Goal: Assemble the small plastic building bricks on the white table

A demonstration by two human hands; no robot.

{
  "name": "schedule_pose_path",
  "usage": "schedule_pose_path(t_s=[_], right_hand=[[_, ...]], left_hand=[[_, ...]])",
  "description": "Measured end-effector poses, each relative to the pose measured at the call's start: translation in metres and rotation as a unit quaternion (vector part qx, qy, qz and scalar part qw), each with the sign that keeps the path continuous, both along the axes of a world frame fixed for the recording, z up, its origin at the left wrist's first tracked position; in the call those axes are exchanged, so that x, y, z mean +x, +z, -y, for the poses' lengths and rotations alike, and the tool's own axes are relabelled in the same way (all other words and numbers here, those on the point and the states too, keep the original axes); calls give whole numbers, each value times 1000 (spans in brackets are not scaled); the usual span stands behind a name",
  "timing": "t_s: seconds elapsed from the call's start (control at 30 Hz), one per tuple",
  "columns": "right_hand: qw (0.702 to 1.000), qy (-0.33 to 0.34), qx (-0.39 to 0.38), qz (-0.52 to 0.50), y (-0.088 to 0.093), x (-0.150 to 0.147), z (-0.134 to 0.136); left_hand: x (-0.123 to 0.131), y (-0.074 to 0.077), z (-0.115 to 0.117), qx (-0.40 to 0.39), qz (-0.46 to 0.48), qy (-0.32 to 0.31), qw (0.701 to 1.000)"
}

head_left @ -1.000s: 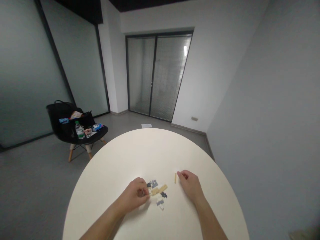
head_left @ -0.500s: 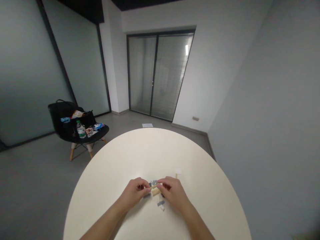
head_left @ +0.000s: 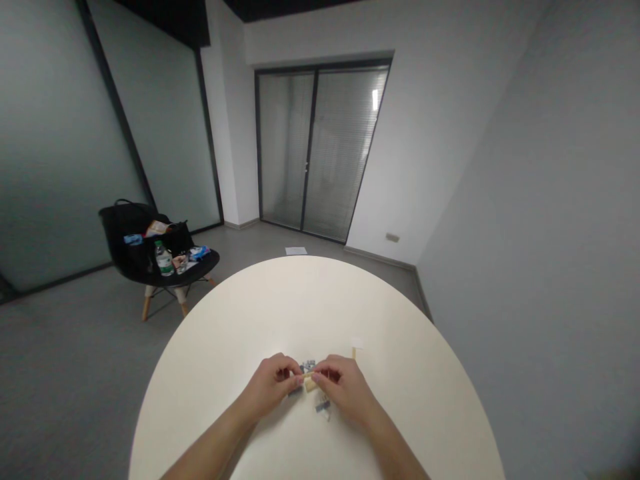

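Note:
A small heap of tan and grey building bricks (head_left: 314, 393) lies on the round white table (head_left: 280, 313). My left hand (head_left: 273, 387) and my right hand (head_left: 343, 390) meet over the heap, fingertips almost touching. Both hands are closed in a pinch on a small tan brick piece (head_left: 309, 379) held between them. A thin tan bar (head_left: 353, 353) lies alone on the table just beyond my right hand, with a small pale tile (head_left: 357, 342) behind it.
A black chair (head_left: 150, 257) stands on the grey floor at the left, loaded with a bag, a bottle and packets. A sheet of paper (head_left: 296, 251) lies on the floor before the glass doors. The right wall runs close to the table.
My right hand left the thin tan bar and moved left to the heap. It now meets my left hand on a small tan piece.

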State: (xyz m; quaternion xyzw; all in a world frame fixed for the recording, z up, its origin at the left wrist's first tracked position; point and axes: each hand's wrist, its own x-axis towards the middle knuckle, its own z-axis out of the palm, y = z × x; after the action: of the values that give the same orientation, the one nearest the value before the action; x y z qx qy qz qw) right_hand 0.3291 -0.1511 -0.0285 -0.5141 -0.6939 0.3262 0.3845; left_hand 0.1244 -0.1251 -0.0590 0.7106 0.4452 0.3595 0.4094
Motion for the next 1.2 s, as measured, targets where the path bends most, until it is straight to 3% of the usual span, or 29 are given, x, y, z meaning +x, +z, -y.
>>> schedule_pose_path(t_s=[0.17,0.33,0.47,0.63,0.83,1.03,1.2], right_hand=[[974,-67,-99,-194,-9,24,-11],[954,-148,-100,-242,-10,77,-20],[948,-210,-124,-202,-16,107,-20],[972,-180,-141,-49,-28,117,-18],[968,-198,-53,142,-21,111,-18],[967,-200,-32,154,-17,106,-18],[977,-149,-65,139,-19,111,-10]], left_hand=[[0,-1,-2,0,32,1,999],[0,-4,-2,-1,47,3,999],[0,-1,0,-6,53,10,999],[0,1,1,-12,49,16,999],[0,-4,-1,-6,46,15,999],[1,-3,-1,-8,49,18,999],[0,-3,-1,-10,45,18,999]])
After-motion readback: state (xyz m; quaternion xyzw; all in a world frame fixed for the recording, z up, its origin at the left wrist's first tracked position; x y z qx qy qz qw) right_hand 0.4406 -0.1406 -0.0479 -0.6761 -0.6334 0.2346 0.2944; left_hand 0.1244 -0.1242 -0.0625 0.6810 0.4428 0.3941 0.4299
